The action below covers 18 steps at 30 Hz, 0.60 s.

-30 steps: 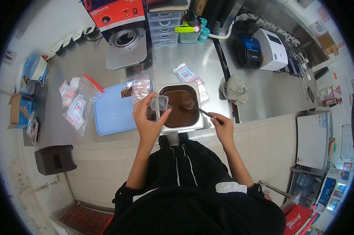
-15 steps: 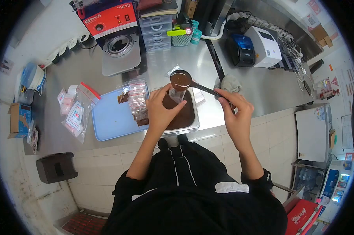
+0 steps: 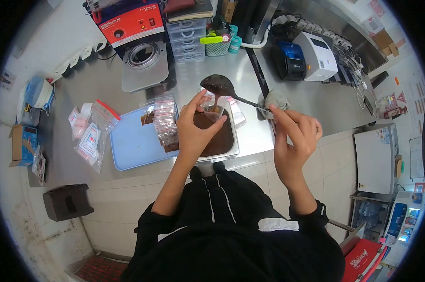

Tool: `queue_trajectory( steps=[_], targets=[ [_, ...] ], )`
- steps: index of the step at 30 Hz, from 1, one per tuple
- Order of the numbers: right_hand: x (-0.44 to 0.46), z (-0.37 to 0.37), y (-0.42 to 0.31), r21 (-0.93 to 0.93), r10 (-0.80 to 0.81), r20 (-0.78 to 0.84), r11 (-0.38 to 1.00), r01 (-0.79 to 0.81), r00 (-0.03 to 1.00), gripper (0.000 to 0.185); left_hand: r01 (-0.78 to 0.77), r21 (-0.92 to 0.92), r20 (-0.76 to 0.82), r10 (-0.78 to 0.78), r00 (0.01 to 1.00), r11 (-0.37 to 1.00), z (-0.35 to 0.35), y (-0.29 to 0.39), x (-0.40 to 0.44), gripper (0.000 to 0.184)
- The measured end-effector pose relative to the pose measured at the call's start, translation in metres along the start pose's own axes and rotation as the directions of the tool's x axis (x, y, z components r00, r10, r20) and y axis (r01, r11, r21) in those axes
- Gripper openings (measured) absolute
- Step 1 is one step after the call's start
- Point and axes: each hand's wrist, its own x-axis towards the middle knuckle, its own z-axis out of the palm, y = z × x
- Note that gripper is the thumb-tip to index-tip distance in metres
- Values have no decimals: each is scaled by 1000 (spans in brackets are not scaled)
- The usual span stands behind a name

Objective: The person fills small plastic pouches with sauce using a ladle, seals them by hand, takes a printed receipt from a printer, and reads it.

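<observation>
My right hand (image 3: 294,138) grips the handle of a dark ladle (image 3: 218,85). The ladle is tilted, and brown sauce (image 3: 216,102) runs from it in a stream. Below the stream, a small clear plastic bag (image 3: 214,113) is held open between the thumb and fingers of my left hand (image 3: 193,124). Under the bag stands a metal pan (image 3: 236,149) of the same brown sauce, partly hidden by my left hand. Left of that hand, several filled zip bags (image 3: 165,117) lie overlapped in a row on a blue tray (image 3: 137,148).
A larger zip bag with labelled packets (image 3: 91,138) lies left of the tray. A cup sealer (image 3: 144,56) and a small drawer unit (image 3: 188,40) stand at the back. A grey cloth (image 3: 277,99) lies beyond my right hand, near a label printer (image 3: 289,60).
The ladle has tipped over and sauce now pours into the bag. My right hand has turned and shifted slightly right; my left hand stays nearly in place.
</observation>
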Motion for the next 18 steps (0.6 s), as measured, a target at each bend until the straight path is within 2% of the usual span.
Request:
queue_trajectory(
  steps=[4, 8, 11, 13, 14, 16, 17, 18],
  targets=[
    [-10, 10, 8, -73, -66, 4, 995, 66, 998, 39, -8, 57, -22, 9, 1000, 998, -4, 3, -1, 67],
    [-23, 23, 13, -59, -45, 12, 997, 45, 999, 39, 39, 55, 6, -40, 999, 998, -7, 2, -1, 68],
    [-24, 26, 13, 40, 40, 52, 998, -42, 998, 35, 25, 35, 2, -25, 1000, 999, -4, -5, -1, 68],
    [-21, 27, 11, 153, 143, 116, 975, -160, 983, 30, 7, 26, -11, -6, 1000, 1000, -3, -5, -1, 68],
    [-20, 29, 12, 154, 142, 116, 975, -159, 983, 30, 14, 11, -5, -14, 1000, 1000, -3, -3, -1, 68],
    [-19, 34, 14, 412, 304, 203, 836, -363, 931, 23, 21, -3, -2, -21, 1000, 1000, -3, -3, -1, 68],
    [-19, 37, 16, 413, 302, 203, 836, -362, 931, 23, 18, -2, 0, -18, 1000, 1000, -3, -4, -1, 68],
    [-21, 40, 19, 496, 376, 291, 727, -474, 880, 22, 14, -1, 2, -14, 1000, 1000, -3, -6, -2, 68]
  ],
)
